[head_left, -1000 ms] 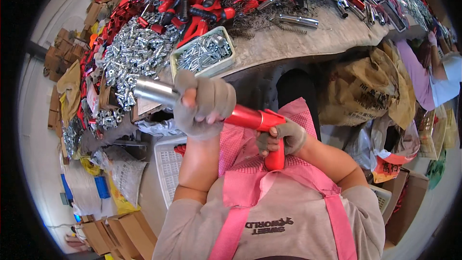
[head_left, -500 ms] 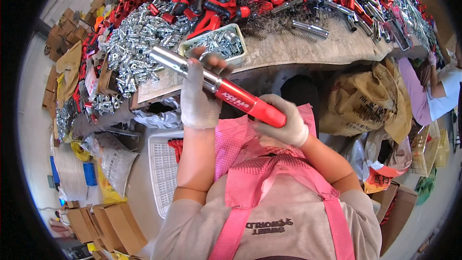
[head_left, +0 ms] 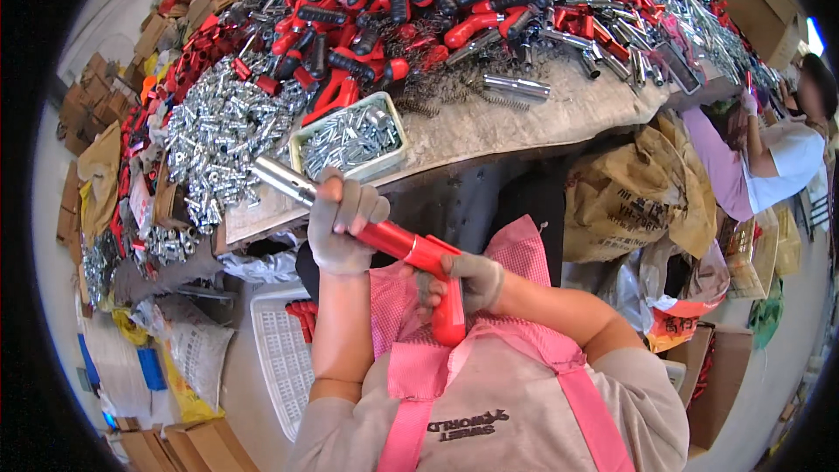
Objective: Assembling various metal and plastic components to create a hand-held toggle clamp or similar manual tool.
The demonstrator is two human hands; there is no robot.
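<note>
Head view, looking down on my own work. The red-and-silver tool [head_left: 398, 240] sits in the air before my chest, slanting from upper left to lower right, just off the near edge of the worktable [head_left: 524, 127]. My left hand [head_left: 345, 225] is closed round it where the silver tube [head_left: 284, 180] meets the red body, the tube's free end sticking out up and left. My right hand [head_left: 465, 281] grasps the upper part of the red handle [head_left: 449, 319], which hangs downward below my fingers. (Grey gloves on both, bare fingertips showing on the left; exactly how the right fingers lie I cannot tell.)

Beyond the tube's end, on the table: a pale tray [head_left: 384, 163] full of small metal pins [head_left: 350, 138]. Left of it, a heap of silver fittings [head_left: 225, 127]. Behind the tray, red pieces with black grips [head_left: 398, 0] lie jumbled, thin springs [head_left: 421, 107] near them, and a loose chrome tube [head_left: 517, 86].

Below table height: white crate [head_left: 278, 365] to my left, brown sack [head_left: 625, 218] to my right. Far right, a co-worker [head_left: 782, 162] at the table's edge.
</note>
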